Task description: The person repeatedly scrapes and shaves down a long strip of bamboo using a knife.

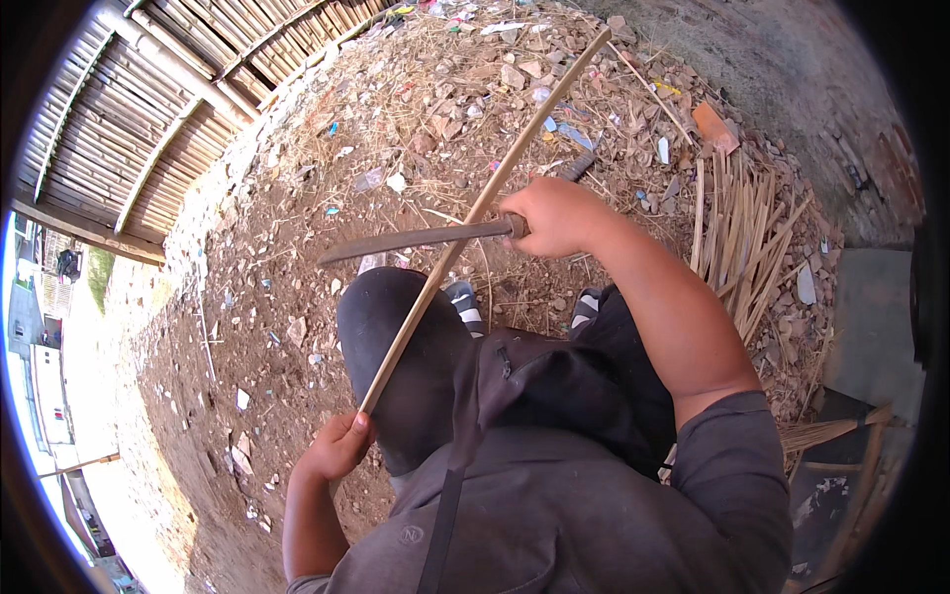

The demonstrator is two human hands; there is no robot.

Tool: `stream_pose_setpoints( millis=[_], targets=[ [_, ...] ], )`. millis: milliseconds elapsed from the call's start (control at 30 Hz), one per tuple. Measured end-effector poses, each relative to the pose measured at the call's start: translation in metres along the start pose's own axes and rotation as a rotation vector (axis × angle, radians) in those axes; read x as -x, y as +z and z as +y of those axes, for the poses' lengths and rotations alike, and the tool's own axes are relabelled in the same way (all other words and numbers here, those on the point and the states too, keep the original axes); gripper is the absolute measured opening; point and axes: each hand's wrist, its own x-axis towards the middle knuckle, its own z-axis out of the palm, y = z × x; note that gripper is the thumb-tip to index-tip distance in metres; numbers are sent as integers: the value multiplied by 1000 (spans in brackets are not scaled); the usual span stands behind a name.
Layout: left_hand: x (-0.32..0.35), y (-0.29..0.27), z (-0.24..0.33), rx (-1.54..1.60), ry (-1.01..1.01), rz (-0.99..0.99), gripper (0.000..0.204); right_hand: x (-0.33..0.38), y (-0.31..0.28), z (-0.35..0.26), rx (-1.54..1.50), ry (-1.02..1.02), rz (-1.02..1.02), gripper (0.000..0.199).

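Observation:
My left hand [339, 443] grips the near end of a long thin bamboo strip [485, 203]. The strip runs up and to the right, across my dark-trousered knee, to a far tip near the top of the view. My right hand [556, 216] is closed around the handle of a long dark knife [416, 241]. The blade points left and lies across the bamboo strip at about its middle, touching it.
A pile of cut bamboo strips [744, 233] lies on the ground at the right. Dirt strewn with stones, straw and scraps [465, 89] surrounds me. A bamboo fence [148, 129] stands at the upper left. My striped sandals [465, 305] show below the knife.

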Motion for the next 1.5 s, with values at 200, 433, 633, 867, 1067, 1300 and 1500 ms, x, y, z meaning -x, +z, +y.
stream_pose_setpoints(
  millis=[200, 433, 633, 867, 1067, 1300, 1500],
  targets=[
    [-10, -8, 10, -18, 6, -41, 62, -5, 14, 75, -201, 287, 277, 41],
    [-11, -2, -7, -1, 24, -33, 60, 9, -4, 28, -167, 36, -30, 32],
    [-9, -3, 10, 158, -126, -42, 57, -4, 11, 23, -82, 90, 73, 30],
    [-9, 4, -2, -208, 72, 159, 56, -3, 9, 69, -250, 247, 336, 32],
    [-4, -9, 7, -83, 48, -3, 56, 19, -9, 87, -228, 347, 355, 30],
    [-2, 11, 22, -224, 43, 277, 48, 34, -16, 30, 37, 12, 68, 34],
    [8, 35, 35, -838, 180, 616, 38, 18, -3, 33, 107, 83, 175, 29]
  ],
)
